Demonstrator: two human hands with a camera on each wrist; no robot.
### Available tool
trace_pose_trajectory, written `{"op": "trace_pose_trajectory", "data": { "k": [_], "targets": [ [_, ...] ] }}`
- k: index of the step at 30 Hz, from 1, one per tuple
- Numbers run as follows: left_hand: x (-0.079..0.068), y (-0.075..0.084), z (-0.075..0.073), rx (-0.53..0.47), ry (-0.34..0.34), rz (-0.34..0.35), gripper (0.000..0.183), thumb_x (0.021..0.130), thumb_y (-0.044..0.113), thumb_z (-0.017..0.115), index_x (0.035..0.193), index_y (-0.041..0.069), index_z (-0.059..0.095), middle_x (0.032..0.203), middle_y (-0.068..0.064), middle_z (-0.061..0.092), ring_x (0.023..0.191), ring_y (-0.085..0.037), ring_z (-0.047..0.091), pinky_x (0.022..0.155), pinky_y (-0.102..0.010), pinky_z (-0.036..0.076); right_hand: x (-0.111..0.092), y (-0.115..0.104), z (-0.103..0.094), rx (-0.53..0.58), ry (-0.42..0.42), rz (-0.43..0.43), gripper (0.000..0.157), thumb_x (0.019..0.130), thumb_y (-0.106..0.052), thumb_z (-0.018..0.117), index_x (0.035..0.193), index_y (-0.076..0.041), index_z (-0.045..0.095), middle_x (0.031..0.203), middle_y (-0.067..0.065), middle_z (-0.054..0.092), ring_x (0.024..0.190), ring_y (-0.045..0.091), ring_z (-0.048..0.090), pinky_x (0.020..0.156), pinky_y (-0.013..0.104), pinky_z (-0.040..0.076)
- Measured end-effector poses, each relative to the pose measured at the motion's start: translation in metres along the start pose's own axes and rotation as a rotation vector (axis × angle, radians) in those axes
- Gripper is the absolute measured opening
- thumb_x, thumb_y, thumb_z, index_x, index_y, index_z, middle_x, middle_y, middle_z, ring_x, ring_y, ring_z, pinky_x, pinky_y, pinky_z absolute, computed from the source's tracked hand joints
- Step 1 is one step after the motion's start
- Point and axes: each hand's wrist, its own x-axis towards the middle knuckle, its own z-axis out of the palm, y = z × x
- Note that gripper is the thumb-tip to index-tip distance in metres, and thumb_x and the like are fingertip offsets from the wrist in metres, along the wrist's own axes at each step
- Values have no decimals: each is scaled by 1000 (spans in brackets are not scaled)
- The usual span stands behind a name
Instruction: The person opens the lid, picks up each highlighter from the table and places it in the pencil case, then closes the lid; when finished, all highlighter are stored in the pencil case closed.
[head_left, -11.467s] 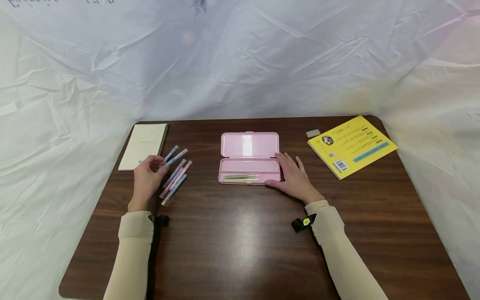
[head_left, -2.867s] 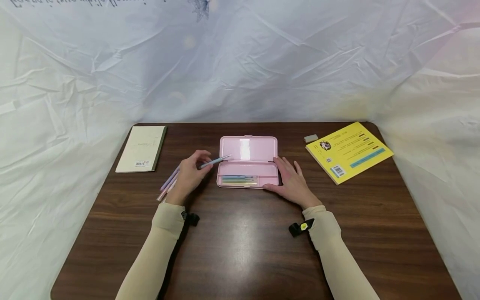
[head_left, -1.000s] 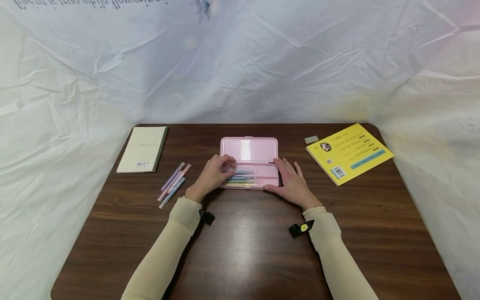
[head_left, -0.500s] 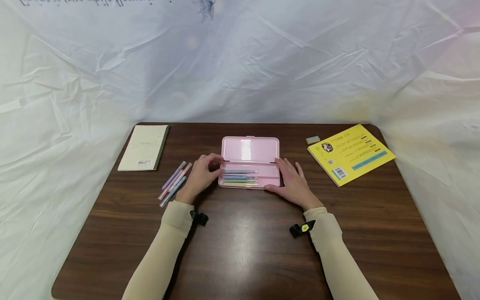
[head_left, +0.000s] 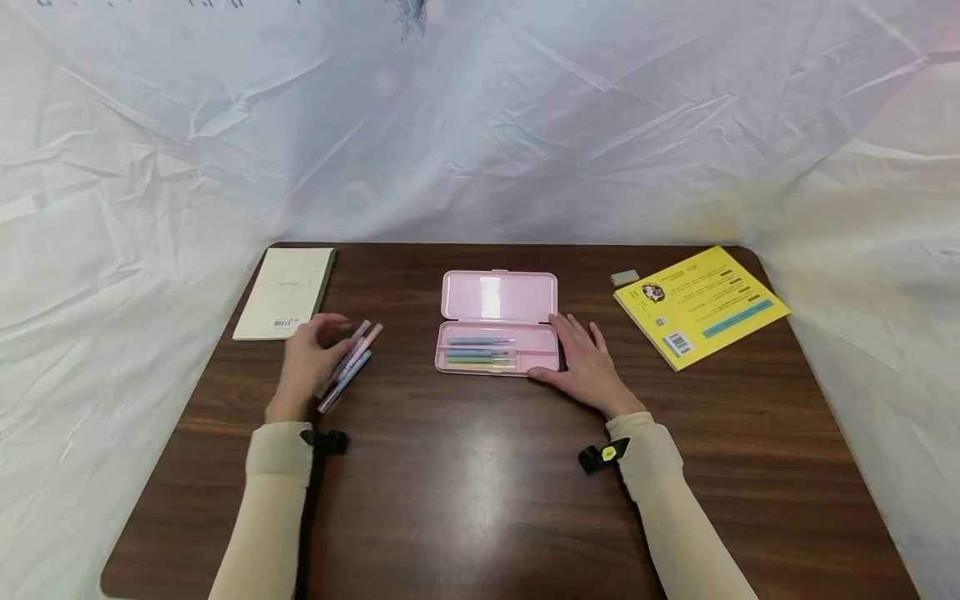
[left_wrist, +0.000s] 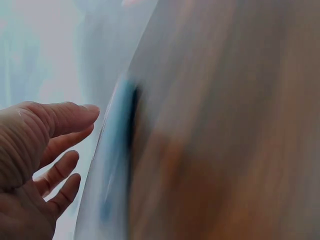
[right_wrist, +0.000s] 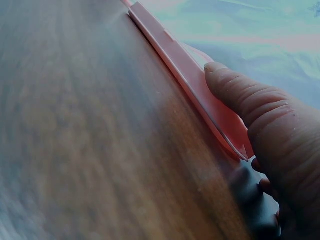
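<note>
My left hand (head_left: 309,364) is over a small group of markers (head_left: 361,350) on the table's left side. In the left wrist view its thumb and fingers (left_wrist: 60,188) are parted with nothing between them; a blurred blue-and-white shape lies beyond. At the table's centre the pink pencil case (head_left: 538,363) stands with its lid (head_left: 525,293) raised and tilted back. Several blue, green and yellow markers (head_left: 480,353) lie inside it. My right hand (head_left: 588,367) holds the case's right end, thumb at the front edge and fingers along the side; the right wrist view shows the thumb (right_wrist: 240,90) against the case wall.
A cream notebook (head_left: 281,292) lies at the back left, close to my left hand. At the back right are a yellow book (head_left: 705,308) and a grey eraser (head_left: 624,277). White cloth (head_left: 480,150) hangs behind and beside the brown table (head_left: 480,483).
My left hand set a blue marker into the case's rear compartment, let go and moved left to the markers on the table. Earlier, other markers went into the case. My right hand stayed.
</note>
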Motion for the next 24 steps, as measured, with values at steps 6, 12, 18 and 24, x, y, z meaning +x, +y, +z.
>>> {"op": "trace_pose_trajectory", "data": {
  "k": [6, 12, 18, 24],
  "targets": [
    [-16, -21, -29, 54, 49, -72, 33, 95, 11, 80, 125, 4, 69, 120, -17, 76, 110, -34, 69, 91, -31, 44, 1, 0, 0, 4, 4, -3, 106, 86, -63, 79, 164, -9, 32, 169, 17, 35, 160, 38, 21, 126, 63, 1],
    [-18, -22, -29, 49, 19, -81, 33, 94, 12, 81, 124, 6, 69, 120, -15, 76, 109, -30, 69, 90, -28, 44, 1, 0, 2, 0, -4, -8, 105, 87, -63, 78, 164, -9, 31, 169, 15, 35, 160, 37, 21, 126, 62, 1],
    [-16, -19, -22, 31, 7, -80, 33, 94, 12, 81, 125, 6, 69, 120, -14, 76, 110, -29, 69, 91, -27, 44, 1, 0, 2, -2, -9, -2, 106, 88, -63, 78, 165, -9, 30, 169, 14, 35, 160, 36, 20, 127, 61, 0],
    [-12, -14, -15, -2, -34, -68, 36, 95, 11, 80, 127, 5, 67, 123, -16, 75, 114, -33, 69, 98, -43, 46, 1, 0, 1, -1, -9, 4, 105, 88, -63, 77, 165, -10, 30, 170, 14, 35, 161, 35, 20, 127, 60, -1]
  ]
}}
